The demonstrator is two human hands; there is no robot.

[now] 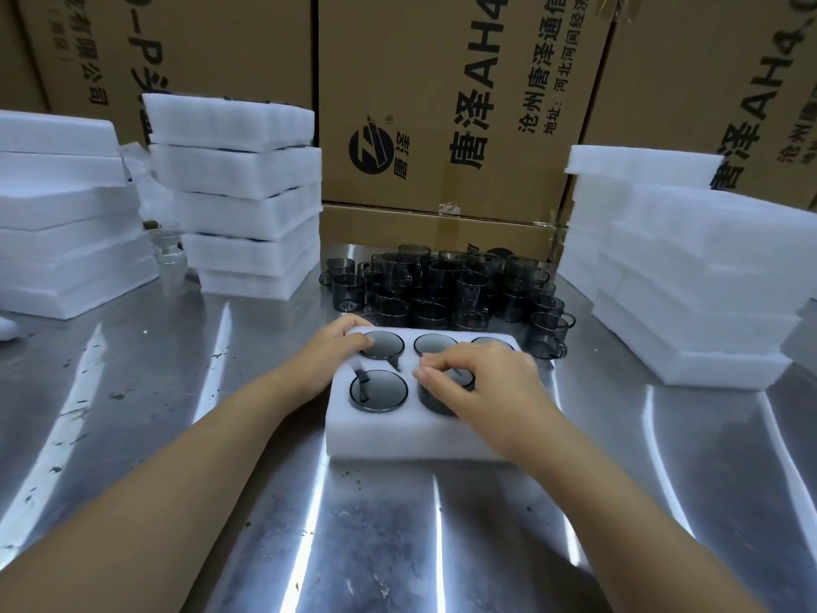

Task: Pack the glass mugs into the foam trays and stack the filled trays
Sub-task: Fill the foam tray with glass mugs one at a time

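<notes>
A white foam tray (389, 438) lies on the metal table in front of me, with smoky glass mugs seated in its round pockets. My left hand (334, 347) rests on the tray's far left corner, its fingers curled over the rim of the back-left mug (383, 344). My right hand (479, 382) covers the front-middle mug (435, 402), fingers bent over its rim; the grip itself is hidden. The front-left mug (378, 390) sits free in its pocket. Behind the tray stands a cluster of loose dark mugs (446, 287).
Stacks of foam trays stand at the left (66, 241), back left (241, 192) and right (689, 267). Cardboard boxes (451, 104) wall off the back. The steel tabletop (398, 524) is scuffed and reflective near me.
</notes>
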